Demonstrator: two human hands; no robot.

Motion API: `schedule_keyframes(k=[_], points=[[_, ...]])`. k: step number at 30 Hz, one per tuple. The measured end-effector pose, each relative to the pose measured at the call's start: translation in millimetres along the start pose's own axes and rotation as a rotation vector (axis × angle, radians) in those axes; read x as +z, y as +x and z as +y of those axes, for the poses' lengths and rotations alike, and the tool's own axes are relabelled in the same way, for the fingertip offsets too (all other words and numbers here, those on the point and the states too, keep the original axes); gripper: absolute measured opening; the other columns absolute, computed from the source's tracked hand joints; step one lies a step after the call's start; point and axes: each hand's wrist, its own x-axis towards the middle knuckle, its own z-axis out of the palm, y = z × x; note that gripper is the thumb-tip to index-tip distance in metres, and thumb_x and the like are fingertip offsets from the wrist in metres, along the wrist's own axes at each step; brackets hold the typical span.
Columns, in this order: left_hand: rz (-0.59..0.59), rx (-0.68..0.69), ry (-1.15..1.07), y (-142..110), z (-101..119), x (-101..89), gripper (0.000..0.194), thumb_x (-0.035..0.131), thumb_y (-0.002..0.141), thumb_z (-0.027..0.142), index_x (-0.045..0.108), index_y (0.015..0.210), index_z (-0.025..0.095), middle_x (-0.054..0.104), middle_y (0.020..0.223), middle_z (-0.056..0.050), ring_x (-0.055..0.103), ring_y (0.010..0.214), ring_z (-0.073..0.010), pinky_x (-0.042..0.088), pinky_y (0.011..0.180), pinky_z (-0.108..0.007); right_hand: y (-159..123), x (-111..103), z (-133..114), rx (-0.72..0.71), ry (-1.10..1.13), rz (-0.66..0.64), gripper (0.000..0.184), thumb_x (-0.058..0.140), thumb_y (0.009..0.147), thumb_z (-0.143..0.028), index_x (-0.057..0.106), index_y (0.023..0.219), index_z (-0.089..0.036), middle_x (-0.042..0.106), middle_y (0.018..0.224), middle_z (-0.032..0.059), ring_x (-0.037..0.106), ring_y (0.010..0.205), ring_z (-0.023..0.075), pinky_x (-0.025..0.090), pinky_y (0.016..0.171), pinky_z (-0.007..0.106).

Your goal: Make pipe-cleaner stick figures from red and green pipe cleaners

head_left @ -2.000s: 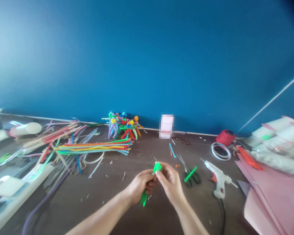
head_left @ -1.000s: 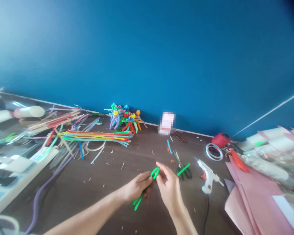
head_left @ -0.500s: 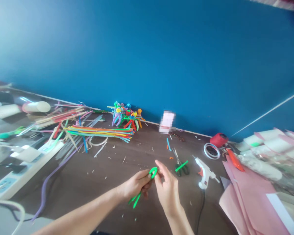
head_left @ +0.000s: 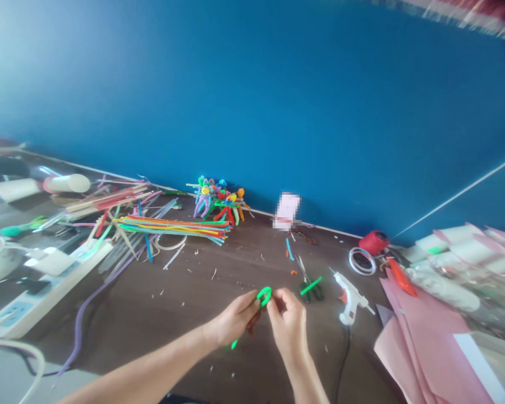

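Low in the middle of the view, a green pipe cleaner (head_left: 268, 292) is bent into a small loop. My left hand (head_left: 237, 317) is closed round its lower part, and green ends poke out below the fingers. At the loop's right side, the thumb and fingertips of my right hand (head_left: 288, 317) are pinched together on it. The exact contact there is partly hidden by the fingers. Scissors (head_left: 303, 272) lie just right of my right hand, with a short green piece (head_left: 311, 285) across their handles.
A white glue gun (head_left: 350, 298) lies further right, beside pink sheets (head_left: 425, 331). Bundled coloured pipe cleaners (head_left: 177, 226) lie at centre left, with small pipe-cleaner figures (head_left: 219, 199) behind. A power strip (head_left: 54, 289) and a purple cord (head_left: 81, 320) are at left, a red spool (head_left: 373, 242) at right.
The green loop was bunched and covered two seconds ago; it now shows as an open ring. My right fingertips, raised and apart half a second ago, have curled in at its edge. The view has shifted.
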Motion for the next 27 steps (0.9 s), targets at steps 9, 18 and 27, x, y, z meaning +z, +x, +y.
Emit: schedule_keyframes(k=[9,18,27], points=[[0.033,0.054,0.150,0,-5,-4.5,0.033,0.034,0.082,0.047,0.043,0.074,0.016,0.033,0.052,0.006,0.031,0.045,-0.0066,0.028,0.043,-0.020,3,4,0,0.111,0.308,-0.088,0.020,0.049,0.075,-0.027,0.048,0.058,-0.016,0.045,0.051,-0.0034,0.041,0.048,0.0094,0.035,0.048,0.019],[0.058,0.077,0.162,2,-15,-11.6,0.034,0.033,0.084,0.047,0.046,0.084,0.015,0.031,0.051,0.006,0.028,0.046,-0.0074,0.023,0.042,-0.021,4,12,12,0.284,0.526,-0.116,0.018,0.058,0.071,-0.032,0.057,0.067,-0.015,0.047,0.053,-0.0033,0.038,0.047,0.0082,0.031,0.044,0.019],[0.097,0.086,0.206,0,-10,-13.1,0.031,0.032,0.084,0.045,0.042,0.075,0.017,0.033,0.051,0.006,0.029,0.046,-0.0075,0.023,0.044,-0.022,-1,6,3,0.189,0.496,-0.127,0.016,0.057,0.074,-0.032,0.057,0.071,-0.016,0.055,0.061,-0.0007,0.046,0.054,0.0106,0.037,0.051,0.020]])
